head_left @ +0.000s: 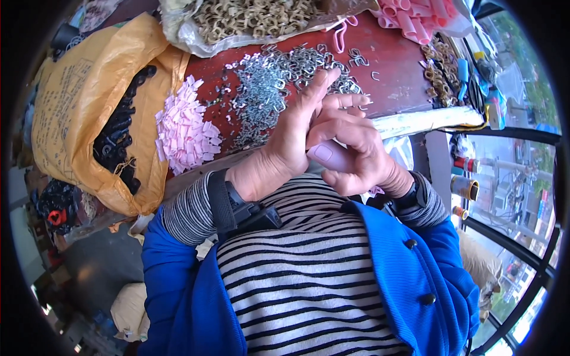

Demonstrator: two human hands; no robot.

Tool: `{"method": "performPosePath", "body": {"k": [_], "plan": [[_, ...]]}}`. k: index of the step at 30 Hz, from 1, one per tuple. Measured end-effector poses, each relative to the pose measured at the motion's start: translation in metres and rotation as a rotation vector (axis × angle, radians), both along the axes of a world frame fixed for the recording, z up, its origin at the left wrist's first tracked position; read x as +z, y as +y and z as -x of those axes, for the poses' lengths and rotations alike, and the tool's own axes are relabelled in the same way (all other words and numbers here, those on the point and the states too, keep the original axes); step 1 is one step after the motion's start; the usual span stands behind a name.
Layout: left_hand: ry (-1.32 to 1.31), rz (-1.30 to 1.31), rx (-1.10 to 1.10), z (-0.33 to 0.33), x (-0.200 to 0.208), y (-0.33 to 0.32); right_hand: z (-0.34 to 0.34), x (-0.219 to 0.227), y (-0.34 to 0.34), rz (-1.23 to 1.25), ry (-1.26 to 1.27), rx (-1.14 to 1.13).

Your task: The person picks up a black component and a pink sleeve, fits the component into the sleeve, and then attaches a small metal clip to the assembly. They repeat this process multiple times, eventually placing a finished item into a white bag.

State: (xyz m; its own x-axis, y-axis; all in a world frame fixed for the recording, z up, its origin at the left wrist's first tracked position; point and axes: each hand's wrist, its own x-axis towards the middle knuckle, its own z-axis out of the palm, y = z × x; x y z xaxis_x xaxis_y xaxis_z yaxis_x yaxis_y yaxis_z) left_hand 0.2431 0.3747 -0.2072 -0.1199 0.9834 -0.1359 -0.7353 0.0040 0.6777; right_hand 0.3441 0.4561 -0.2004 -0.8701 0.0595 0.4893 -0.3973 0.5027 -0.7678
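Note:
My two hands meet in front of my striped top, over the near edge of the red table [392, 80]. My left hand [291, 133] points up and away, with at least one finger stretched out straight. Against its palm side rests my right hand [359, 148], its fingers curled and pressed together. Whatever lies between the hands, if anything, is hidden. Just beyond them is a heap of small silver screws [255, 95]. Bent silver metal hooks [306, 62] lie beside it, partly behind my left fingertips. A mound of pale pink rectangular pieces [187, 127] sits left of the screws.
A yellow woven sack [71, 113] gapes at the left, showing black plastic parts [116, 139]. Brass-coloured rings [249, 18] fill a sack at the back. Pink tubes [415, 21] lie far right, with more brass-coloured rings [439, 74] nearer. Thread spools [465, 187] stand by the window.

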Motion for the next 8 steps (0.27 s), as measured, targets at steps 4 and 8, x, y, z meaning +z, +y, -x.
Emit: {"method": "performPosePath", "body": {"k": [4,8], "plan": [[-0.008,0.064,-0.133,-0.012,-0.006,0.001,-0.029,-0.005,0.009,0.028,-0.106,-0.025],[0.355,0.153,-0.156,0.007,-0.007,-0.007,-0.107,-0.010,0.036,0.203,-0.698,-0.331]]}}
